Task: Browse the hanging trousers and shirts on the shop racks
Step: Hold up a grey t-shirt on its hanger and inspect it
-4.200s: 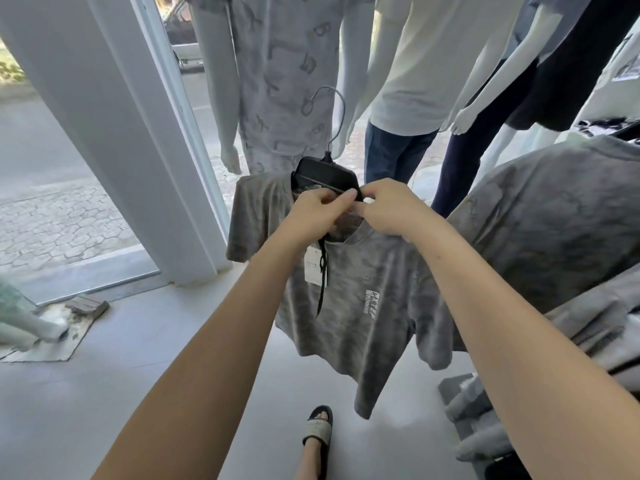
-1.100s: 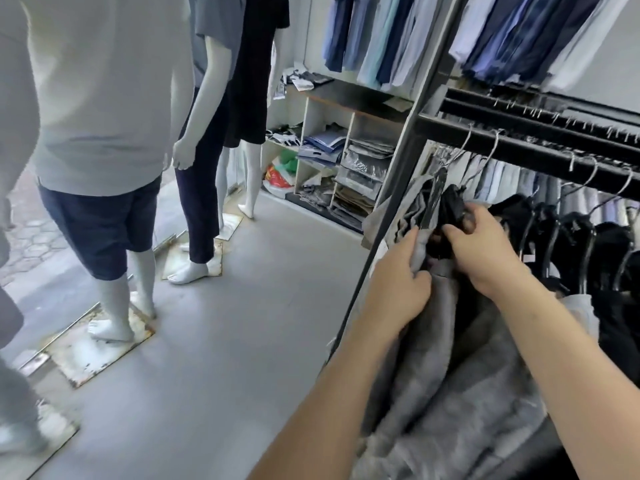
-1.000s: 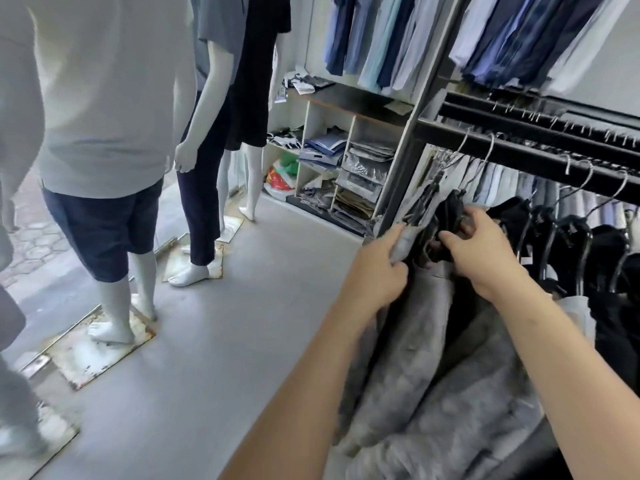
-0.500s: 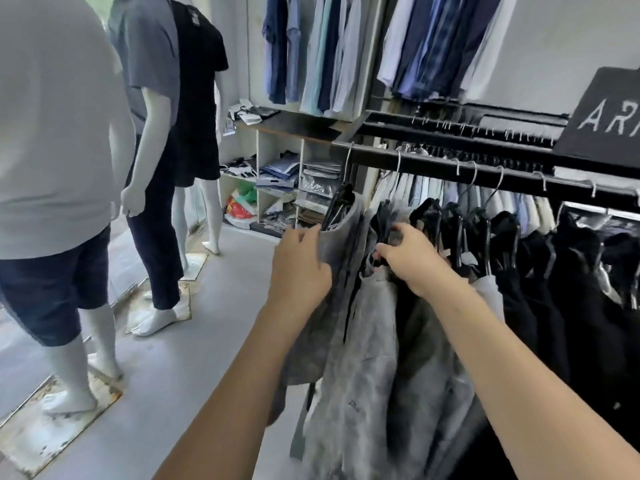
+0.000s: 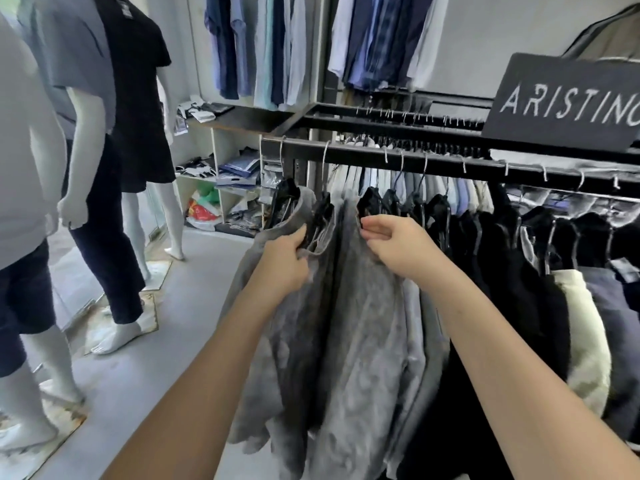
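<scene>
You are parting the grey shirts (image 5: pixel 349 306) at the rail's (image 5: pixel 450 164) near left end: your left hand (image 5: pixel 285 261) grips one collar, your right hand (image 5: pixel 394 244) pinches the next. I think you slide rightward next.

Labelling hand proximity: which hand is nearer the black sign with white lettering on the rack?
Right. The right hand pinches a grey shirt collar below and left of the black sign; the left hand, gripping the end grey shirt, sits farther left.
</scene>
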A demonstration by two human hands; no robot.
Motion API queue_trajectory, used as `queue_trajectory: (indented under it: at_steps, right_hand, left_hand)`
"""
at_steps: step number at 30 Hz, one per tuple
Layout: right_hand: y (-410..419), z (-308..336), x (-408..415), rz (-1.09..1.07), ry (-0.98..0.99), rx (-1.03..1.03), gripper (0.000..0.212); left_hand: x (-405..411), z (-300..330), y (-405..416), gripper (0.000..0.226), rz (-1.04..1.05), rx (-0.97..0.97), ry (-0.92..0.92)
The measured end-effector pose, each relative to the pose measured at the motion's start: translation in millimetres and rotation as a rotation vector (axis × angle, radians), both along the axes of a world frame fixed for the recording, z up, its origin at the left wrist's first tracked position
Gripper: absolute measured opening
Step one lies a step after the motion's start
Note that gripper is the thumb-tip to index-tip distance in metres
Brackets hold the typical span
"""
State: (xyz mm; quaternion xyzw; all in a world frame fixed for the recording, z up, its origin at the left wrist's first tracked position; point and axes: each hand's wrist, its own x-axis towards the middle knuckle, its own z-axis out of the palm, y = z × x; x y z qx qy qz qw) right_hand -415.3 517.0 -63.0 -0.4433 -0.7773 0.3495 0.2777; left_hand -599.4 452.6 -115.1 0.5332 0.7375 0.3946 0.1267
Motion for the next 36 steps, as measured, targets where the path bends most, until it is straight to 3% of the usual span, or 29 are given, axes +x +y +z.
queue_trajectory:
  at_steps: [3,5,7,9,11,13,17,19,26,28,31,33,36]
  right_hand:
    - [3.1,2.5,4.4,0.03,0.09,-0.061,0.038]
    - [2.6,3.4,7.7,-0.022,0.205,-0.101,0.028]
    - [2.1,3.2,10.9,-0.132,0.352,-0.168,0.014]
    - [4.3,-0.7,14.7,-0.224,0.342,-0.15,0.013]
    - [9.7,-4.8,19.6,-0.263,0.212,-0.063,0.016]
    - [10.0,-3.6,22.9,-0.257,0.129,-0.042,0.016]
    - [6.7,4.4,25.4,-0.207,0.141,-0.178,0.031]
    - [8.1,7.2,28.3,-0.2,0.098,-0.204,0.036]
    - [13.5,12.3,45.0,-0.232,0.036,-0.243,0.048]
    - [14.0,13.3,46.1,-0.23,0.088,-0.288,0.047]
    - [14.3,9.0,44.4,-0.236,0.061,-0.276,0.05]
    - [12.7,7.2,44.6,-0.224,0.081,-0.269,0.049]
    - [12.5,6.4,46.5,-0.158,-0.007,-0.184,0.049]
  left_hand:
    - [4.0,-2.4,2.5,0.063,0.04,0.025,-0.045]
    - [13.8,-1.1,-1.0,0.067,0.169,0.097,0.157]
    - [42.9,-0.5,-2.3,0.053,0.198,0.324,0.329]
    - [80.8,8.5,-2.0,0.042,0.073,0.404,0.188]
    - [102.1,16.8,6.1,0.063,-0.046,0.184,-0.041]
    - [97.5,23.2,18.3,0.076,-0.104,-0.028,-0.09]
    - [69.1,37.8,18.7,0.058,-0.072,-0.179,0.016]
    - [56.0,42.8,17.1,0.051,-0.06,-0.169,0.052]
    - [40.5,34.3,26.2,0.062,-0.105,-0.177,0.102]
    - [41.6,31.3,31.5,0.055,-0.072,-0.169,0.092]
    - [43.3,17.7,36.1,0.009,-0.039,-0.121,0.11]
    - [42.8,11.8,38.8,0.025,-0.013,-0.106,0.132]
    - [42.7,15.5,40.6,0.021,0.025,-0.053,0.171]
